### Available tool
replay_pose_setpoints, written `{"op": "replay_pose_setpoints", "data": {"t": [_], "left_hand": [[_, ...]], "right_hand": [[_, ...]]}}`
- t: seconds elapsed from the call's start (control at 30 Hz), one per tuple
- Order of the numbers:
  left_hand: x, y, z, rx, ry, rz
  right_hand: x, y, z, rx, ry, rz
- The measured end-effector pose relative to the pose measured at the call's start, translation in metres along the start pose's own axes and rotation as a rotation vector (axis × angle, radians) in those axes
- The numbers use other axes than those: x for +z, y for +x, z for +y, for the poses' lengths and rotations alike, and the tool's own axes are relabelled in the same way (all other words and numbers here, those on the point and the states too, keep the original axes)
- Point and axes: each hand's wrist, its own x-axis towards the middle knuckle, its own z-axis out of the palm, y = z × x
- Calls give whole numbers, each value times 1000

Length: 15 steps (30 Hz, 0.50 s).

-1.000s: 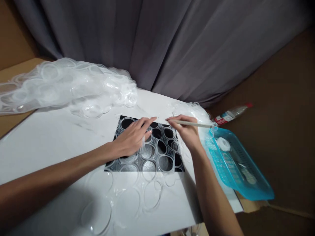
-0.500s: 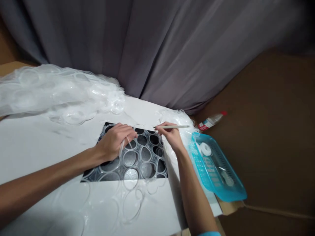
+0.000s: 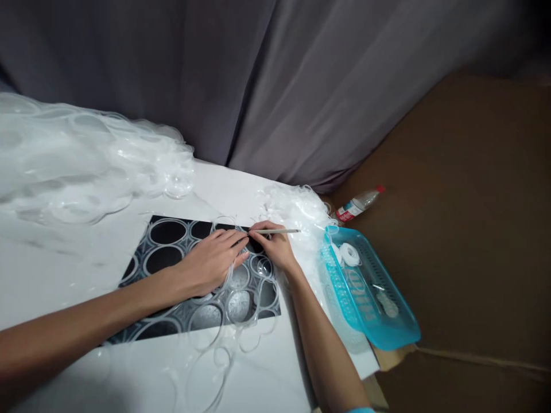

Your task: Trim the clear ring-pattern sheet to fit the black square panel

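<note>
A dark sheet lies on the white work surface, covered by translucent, glossy lace-like mesh made of rings. My left hand rests palm down over its middle, fingers bent and close together, with a clear strip of the mesh running out from under the thumb. My right hand pinches a slim, pale pencil-like stick. The stick lies nearly level, its tip pointing left at my left fingertips, by the sheet's far edge. What the tip touches is too small to make out.
A heap of translucent mesh lies at the back left, a smaller pile behind my right hand. On the right are a blue plastic basket holding white rolls and a red-capped bottle. A grey curtain hangs behind.
My two hands have come together, the left moving toward the right. The stick's tip now meets my left fingertips. The whole view has shifted slightly, bringing surroundings leftward.
</note>
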Motion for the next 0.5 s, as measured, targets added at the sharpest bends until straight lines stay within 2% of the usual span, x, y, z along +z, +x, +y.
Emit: {"op": "replay_pose_setpoints", "data": {"t": [0.3, 0.5], "left_hand": [[-2, -1, 5, -16, -50, 20], [-4, 1, 7, -43, -166, 51]], "right_hand": [[3, -3, -3, -26, -30, 5], [4, -8, -5, -160, -274, -39]]}}
